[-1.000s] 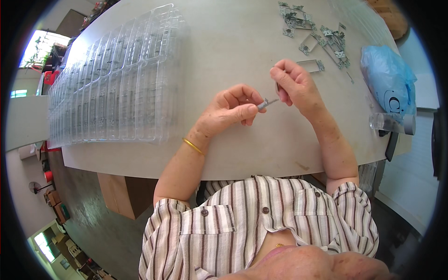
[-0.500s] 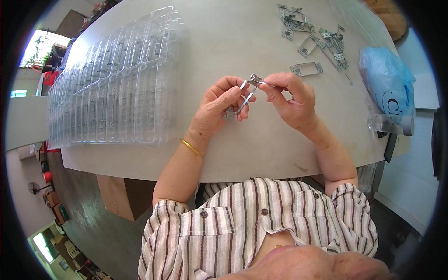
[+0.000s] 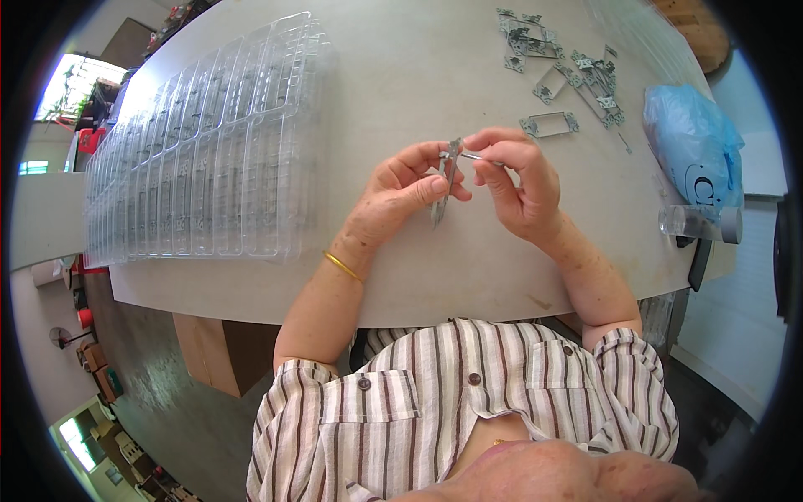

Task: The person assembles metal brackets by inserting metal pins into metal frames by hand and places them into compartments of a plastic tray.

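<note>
Pedestal fan [image 3: 60, 337]: in the background at the far left, well apart from the table [image 3: 393, 92].
Clear plastic trays [image 3: 192, 159]: stacked on the left part of the table, divided into many narrow compartments, with greyish pieces seen only dimly through the plastic.
Cardboard box [image 3: 201, 351]: under the table's near edge, on the dark floor [image 3: 159, 393].
Gold bracelet [image 3: 341, 265]: around the left wrist.
Left hand [image 3: 397, 188]: raised over the middle of the table, right of the trays; fingers curled, grasping a metal bracket [image 3: 452, 161] between thumb and fingertips.
Bracket in hand: held clear of the tabletop between both hands, turned nearly edge-on, pointing downward at the lower end.
Slim metal rod [image 3: 473, 156]: running from the bracket's upper part toward the right fingertips; too small to tell as touching the bracket or just short of it.
Right hand [image 3: 523, 184]: raised beside the left; thumb and forefinger pinched on the rod.
Single rectangular bracket [image 3: 549, 135]: flat on the table, beyond the right hand.
Loose brackets [image 3: 590, 84]: heaped and overlapping at the far right.
Thin metal piece [image 3: 625, 142]: lying alone, just nearer than the heap.
Blue plastic bag [image 3: 694, 142]: bunched at the table's right edge.
Clear cylindrical container [image 3: 690, 220]: on its side against the bag, grey-capped, lid end rightward.
</note>
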Demonstrator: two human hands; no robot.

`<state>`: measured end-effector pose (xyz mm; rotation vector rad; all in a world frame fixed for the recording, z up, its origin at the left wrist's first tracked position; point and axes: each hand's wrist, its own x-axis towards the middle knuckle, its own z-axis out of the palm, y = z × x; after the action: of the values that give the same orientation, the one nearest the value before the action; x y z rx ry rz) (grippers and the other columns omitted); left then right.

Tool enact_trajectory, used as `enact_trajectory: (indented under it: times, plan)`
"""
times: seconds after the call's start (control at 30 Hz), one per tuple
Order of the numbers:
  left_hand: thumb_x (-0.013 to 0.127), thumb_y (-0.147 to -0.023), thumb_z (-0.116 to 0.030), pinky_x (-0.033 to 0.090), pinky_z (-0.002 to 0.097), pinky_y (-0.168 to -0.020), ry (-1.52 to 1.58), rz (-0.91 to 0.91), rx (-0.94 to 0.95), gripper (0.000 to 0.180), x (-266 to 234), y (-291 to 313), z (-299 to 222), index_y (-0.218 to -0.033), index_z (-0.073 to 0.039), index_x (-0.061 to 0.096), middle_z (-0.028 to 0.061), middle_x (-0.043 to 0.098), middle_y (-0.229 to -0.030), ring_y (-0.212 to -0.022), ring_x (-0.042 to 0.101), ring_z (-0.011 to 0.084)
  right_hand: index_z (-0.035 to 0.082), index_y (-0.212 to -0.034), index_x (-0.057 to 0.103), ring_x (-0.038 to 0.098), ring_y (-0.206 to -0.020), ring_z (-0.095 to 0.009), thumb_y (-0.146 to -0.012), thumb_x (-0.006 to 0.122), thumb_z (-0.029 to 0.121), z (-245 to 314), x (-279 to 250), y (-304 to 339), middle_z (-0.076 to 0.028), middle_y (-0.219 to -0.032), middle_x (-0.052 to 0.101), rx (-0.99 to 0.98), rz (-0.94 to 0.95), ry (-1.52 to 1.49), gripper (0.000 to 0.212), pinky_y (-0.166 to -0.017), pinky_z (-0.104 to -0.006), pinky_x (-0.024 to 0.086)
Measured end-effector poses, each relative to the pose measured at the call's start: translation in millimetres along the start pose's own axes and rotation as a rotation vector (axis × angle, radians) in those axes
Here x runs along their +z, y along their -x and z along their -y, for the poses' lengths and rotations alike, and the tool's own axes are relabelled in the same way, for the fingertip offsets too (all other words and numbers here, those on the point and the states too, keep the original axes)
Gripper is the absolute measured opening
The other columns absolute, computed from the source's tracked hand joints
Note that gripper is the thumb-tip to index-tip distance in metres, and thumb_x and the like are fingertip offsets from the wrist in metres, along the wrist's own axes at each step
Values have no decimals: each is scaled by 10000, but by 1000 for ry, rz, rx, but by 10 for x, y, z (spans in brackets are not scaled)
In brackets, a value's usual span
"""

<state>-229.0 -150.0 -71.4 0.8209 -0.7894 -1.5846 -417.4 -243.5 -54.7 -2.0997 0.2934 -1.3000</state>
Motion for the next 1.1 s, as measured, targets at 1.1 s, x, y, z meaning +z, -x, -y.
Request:
enact_trajectory:
  times: [1.1]
  plan:
    - [464, -1058, -277, 585, 387, -703, 68, -40, 0, 246, -52, -14, -63, -1059, -53, 565, 248, 694, -1106, -827, 731, 304, 45, -999, 544, 598, -722, -72, -937, 700, 2, -147, -159, -11, -14, -855, 618, 368, 150, -119, 174, -623, -241, 508]
